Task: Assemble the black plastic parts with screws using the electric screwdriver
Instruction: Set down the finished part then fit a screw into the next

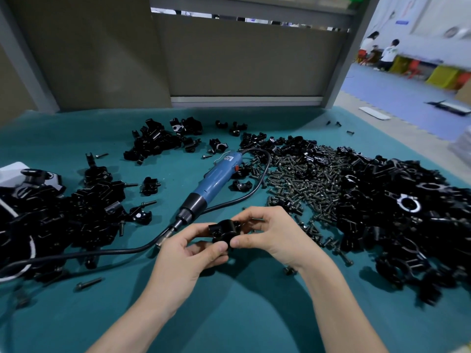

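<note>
Fingers of the left hand (183,253) and right hand (270,233) cover much of the small black plastic part (225,231) they hold, the bit of the blue electric screwdriver (216,174) disappears behind the left hand, the left heap of black plastic parts (51,220) is cut off by the edge, and the right heap of black plastic parts (413,225) blurs toward its edge.

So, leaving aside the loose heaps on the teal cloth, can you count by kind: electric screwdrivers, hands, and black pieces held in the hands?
Electric screwdriver: 1
Hands: 2 (left hand, right hand)
Black plastic piece, held by both hands: 1
Total: 4
</note>
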Tool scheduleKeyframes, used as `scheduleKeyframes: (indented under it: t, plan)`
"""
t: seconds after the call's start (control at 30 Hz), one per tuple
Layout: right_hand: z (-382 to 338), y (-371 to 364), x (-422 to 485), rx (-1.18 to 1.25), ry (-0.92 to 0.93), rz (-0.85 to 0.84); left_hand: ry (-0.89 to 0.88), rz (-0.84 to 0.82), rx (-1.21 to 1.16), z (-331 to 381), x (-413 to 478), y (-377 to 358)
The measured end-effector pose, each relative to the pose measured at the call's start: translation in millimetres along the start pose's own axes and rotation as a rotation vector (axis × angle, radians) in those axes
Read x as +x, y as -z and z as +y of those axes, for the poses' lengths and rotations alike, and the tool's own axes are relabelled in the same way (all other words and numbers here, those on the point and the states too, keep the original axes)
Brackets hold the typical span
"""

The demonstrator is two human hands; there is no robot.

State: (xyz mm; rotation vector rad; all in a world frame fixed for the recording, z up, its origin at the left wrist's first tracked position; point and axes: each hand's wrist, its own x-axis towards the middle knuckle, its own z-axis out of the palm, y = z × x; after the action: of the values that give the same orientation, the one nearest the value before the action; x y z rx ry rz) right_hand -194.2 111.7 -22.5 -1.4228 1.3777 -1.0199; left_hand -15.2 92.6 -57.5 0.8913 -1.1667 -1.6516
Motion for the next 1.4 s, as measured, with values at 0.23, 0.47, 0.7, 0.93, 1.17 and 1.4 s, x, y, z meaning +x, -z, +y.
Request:
scheduleKeyframes:
  t: [0.23, 0.47, 0.7, 0.93, 1.17, 1.4]
  plan:
    - [-10.0, 7.3, -5.7, -0.030, -0.028, -0.073, -0.001, 0.014, -0.012, -0.5, 0.2, -1.4]
    - [-10.6, 84.3, 54.5, -0.664, -0.051, 0.484, 0.021, 0.025, 0.030, 0.0, -0.2, -0.5]
    - [13.6, 94.1, 88.7, -1.177, -0.073, 0.094, 0.035, 0.022, 0.039, -0.1, 0.2, 0.6]
    - [14.9, 95.6, 94.5, -1.272, -0.070, 0.010, 0.046, 0.017, 0.057, 1.5, -1.0, 0.0]
    - [10.4, 91.7, 99.3, -1.259, -0.076, -0.005, 0.055, 0.011, 0.082, 3.7, -2.9, -0.4]
    - [12.2, 92.1, 95.3, -1.230, -0.045, 0.012, 0.063, 0.007, 0.083, 3.0, -2.8, -0.1]
